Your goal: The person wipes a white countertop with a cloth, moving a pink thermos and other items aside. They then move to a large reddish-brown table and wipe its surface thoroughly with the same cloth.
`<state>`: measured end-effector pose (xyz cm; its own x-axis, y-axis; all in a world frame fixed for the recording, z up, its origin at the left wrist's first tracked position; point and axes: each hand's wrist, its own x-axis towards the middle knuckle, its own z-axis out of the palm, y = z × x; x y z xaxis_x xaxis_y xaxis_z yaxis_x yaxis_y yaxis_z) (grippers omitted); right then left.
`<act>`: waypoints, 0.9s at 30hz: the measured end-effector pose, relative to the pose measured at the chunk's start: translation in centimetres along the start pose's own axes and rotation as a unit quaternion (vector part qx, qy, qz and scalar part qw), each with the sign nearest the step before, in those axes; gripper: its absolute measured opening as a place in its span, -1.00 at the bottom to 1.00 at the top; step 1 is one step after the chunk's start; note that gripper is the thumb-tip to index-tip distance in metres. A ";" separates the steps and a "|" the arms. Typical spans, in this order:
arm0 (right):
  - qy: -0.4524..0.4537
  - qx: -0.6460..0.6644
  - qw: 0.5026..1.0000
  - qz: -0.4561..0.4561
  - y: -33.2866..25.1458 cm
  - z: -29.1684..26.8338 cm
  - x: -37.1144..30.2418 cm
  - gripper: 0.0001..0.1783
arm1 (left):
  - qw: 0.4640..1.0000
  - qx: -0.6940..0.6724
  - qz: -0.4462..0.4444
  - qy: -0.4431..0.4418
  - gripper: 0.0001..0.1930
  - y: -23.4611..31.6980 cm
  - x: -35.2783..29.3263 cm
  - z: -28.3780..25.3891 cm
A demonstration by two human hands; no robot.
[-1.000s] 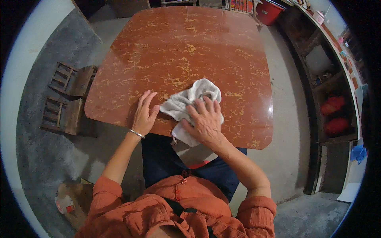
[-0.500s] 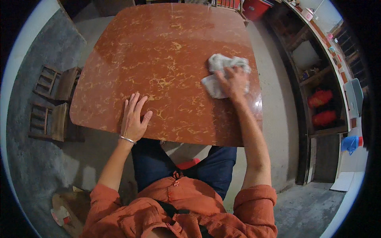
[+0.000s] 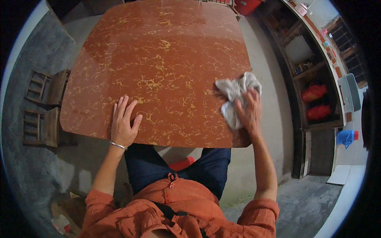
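A crumpled grey-white cloth (image 3: 234, 88) lies on the reddish-brown, gold-veined tabletop (image 3: 158, 75), close to its right edge. My right hand (image 3: 250, 111) presses down on this cloth, fingers bent over it and slightly blurred. Part of the cloth sticks out to the left of the fingers and part beyond them. My left hand (image 3: 125, 125) rests flat near the front edge of the table, fingers stretched out, holding nothing. A silver bangle (image 3: 118, 146) circles the left wrist.
Two wooden chairs (image 3: 51, 127) stand left of the table. Along the right runs a shelf unit (image 3: 307, 71) with red bundles (image 3: 315, 101) inside. A blue container (image 3: 346, 137) hangs or stands beside it. A red tub (image 3: 247, 6) sits beyond the table's far right corner.
My right hand has drawn the cloth toward me and to the right, nearer the table's front right corner. My left hand stays flat in place. The whole view has shifted slightly.
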<state>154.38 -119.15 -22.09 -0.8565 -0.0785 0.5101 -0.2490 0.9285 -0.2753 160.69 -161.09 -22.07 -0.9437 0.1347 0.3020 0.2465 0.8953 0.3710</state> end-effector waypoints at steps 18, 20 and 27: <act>-0.123 0.113 0.980 -0.112 -3.8 -1.3 0.2 -0.63 | 0.999 -0.046 -0.011 0.021 -0.56 -0.1 -0.3 -0.4; -0.069 0.055 0.995 -0.056 -1.8 0.0 3.0 -0.64 | 0.993 -0.106 -0.010 0.041 -0.58 -0.1 0.3 -0.5; -0.022 -0.007 0.999 -0.024 -0.4 2.6 4.5 -0.60 | 0.872 -0.355 0.133 0.310 -0.42 7.1 4.6 -13.0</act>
<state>149.49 -120.78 -21.83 -0.8632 -0.1379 0.4858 -0.2839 0.9281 -0.2410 160.92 -159.60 -6.63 -0.5861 -0.1550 0.7953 0.7203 0.3498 0.5990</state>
